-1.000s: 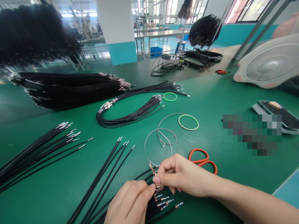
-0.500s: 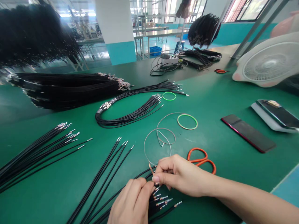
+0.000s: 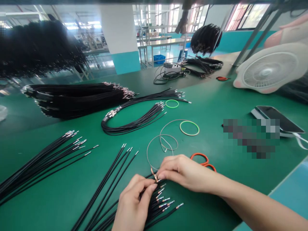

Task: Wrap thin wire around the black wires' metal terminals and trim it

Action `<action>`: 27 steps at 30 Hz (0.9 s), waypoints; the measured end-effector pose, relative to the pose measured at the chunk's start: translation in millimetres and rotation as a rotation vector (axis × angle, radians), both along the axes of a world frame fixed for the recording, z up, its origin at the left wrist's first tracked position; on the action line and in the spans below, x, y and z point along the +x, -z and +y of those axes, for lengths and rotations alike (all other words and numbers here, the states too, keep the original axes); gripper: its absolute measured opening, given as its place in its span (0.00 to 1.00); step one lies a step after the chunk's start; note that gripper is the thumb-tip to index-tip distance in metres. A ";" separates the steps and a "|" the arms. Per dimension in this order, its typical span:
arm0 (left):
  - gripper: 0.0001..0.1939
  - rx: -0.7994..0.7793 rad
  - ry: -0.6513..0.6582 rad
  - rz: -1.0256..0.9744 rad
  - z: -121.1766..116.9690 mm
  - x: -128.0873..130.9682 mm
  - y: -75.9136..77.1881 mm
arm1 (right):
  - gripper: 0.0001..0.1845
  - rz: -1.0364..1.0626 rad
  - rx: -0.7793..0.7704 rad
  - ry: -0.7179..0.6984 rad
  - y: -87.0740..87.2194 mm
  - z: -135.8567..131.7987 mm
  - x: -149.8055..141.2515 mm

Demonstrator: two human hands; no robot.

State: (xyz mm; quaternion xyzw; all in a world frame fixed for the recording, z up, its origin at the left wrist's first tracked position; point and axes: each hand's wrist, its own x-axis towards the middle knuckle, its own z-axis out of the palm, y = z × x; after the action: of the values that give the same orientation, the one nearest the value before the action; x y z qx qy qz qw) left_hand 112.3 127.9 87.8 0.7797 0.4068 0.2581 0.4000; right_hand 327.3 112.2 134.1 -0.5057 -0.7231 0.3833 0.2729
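Note:
My left hand is closed at the lower middle, its thumb and forefinger pinched on a black cable near its tip. My right hand meets it from the right, thumb and forefinger pressed together on a narrow copper-coloured strip at that cable's end. The pinched tip is mostly hidden by the fingers. Below the hands fans a bunch of black cables with silvery tips and copper-coloured bands. A thin grey strand curls on the table just beyond the copper-coloured strip.
Orange-handled scissors lie partly behind my right forearm. Green rings rest farther back. Loose black cables and cable bundles spread leftward on the green table. At right are a pixelated patch, a device and a white fan.
The view has tilted and shifted slightly. Both hands stay together at the cable end; my right hand has edged up and left, and more banded cable tips show beneath it.

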 end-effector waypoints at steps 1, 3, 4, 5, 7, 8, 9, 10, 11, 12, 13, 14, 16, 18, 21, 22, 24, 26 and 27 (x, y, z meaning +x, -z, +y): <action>0.10 -0.070 -0.023 0.005 2.0 1.3 -0.9 | 0.11 -0.051 0.012 0.017 -5.1 -2.1 7.9; 0.09 -0.184 -0.078 -0.009 5.1 3.5 -2.3 | 0.10 -0.183 0.003 0.063 -12.2 -9.7 27.8; 0.10 -0.228 -0.101 -0.026 6.2 4.4 -2.9 | 0.09 -0.252 -0.017 0.078 -13.5 -14.9 38.6; 0.11 -0.265 -0.111 -0.041 7.1 5.1 -3.3 | 0.10 -0.308 -0.048 0.090 -13.0 -20.5 49.0; 0.11 -0.318 -0.102 -0.056 8.6 5.7 -3.9 | 0.13 -0.352 -0.129 0.141 -8.1 -31.4 66.3; 0.11 -0.334 -0.091 -0.056 9.5 5.7 -4.1 | 0.14 -0.344 -0.154 0.165 -4.7 -35.8 72.8; 0.11 -0.349 -0.075 -0.052 10.4 5.4 -4.0 | 0.15 -0.333 -0.168 0.172 -1.5 -39.3 77.9; 0.11 -0.361 -0.060 -0.051 11.5 5.0 -3.9 | 0.15 -0.325 -0.177 0.164 1.1 -41.7 81.7; 0.11 -0.372 -0.048 -0.053 12.5 4.6 -3.5 | 0.15 -0.326 -0.182 0.145 2.6 -43.2 84.4; 0.11 -0.384 -0.037 -0.057 13.6 4.2 -3.2 | 0.16 -0.337 -0.188 0.116 2.8 -43.8 86.4; 0.11 -0.396 -0.027 -0.062 14.4 4.0 -2.8 | 0.17 -0.357 -0.196 0.083 1.8 -43.9 87.7; 0.10 -0.408 -0.021 -0.067 15.1 4.0 -2.4 | 0.17 -0.380 -0.207 0.049 -0.3 -43.5 88.4; 0.10 -0.422 -0.020 -0.071 15.6 4.6 -2.2 | 0.19 -0.425 -0.225 -0.007 -6.7 -42.0 88.5; 0.10 -0.433 -0.019 -0.076 15.3 5.5 -2.7 | 0.21 -0.453 -0.234 -0.051 -13.7 -40.1 86.3; 0.09 -0.444 -0.018 -0.086 14.3 6.5 -4.1 | 0.22 -0.420 -0.254 -0.088 -20.9 -37.0 77.4; 0.09 -0.447 -0.015 -0.086 14.1 6.6 -4.5 | 0.21 -0.388 -0.266 -0.098 -21.8 -35.8 72.9; 0.09 -0.442 -0.009 -0.075 13.7 6.4 -4.8 | 0.18 -0.313 -0.278 -0.115 -21.7 -33.0 62.3; 0.09 -0.426 -0.006 -0.056 13.5 6.2 -4.3 | 0.14 -0.287 -0.222 -0.123 -19.5 -29.2 51.3; 0.09 -0.419 -0.005 -0.047 13.3 6.1 -3.9 | 0.14 -0.303 -0.171 -0.126 -17.9 -26.8 46.2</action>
State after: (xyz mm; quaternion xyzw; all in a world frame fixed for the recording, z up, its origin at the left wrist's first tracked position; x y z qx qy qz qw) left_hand 118.4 141.2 91.7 0.6721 0.4441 0.1868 0.5623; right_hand 373.5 85.4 152.0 -0.5326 -0.7510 0.3791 0.0925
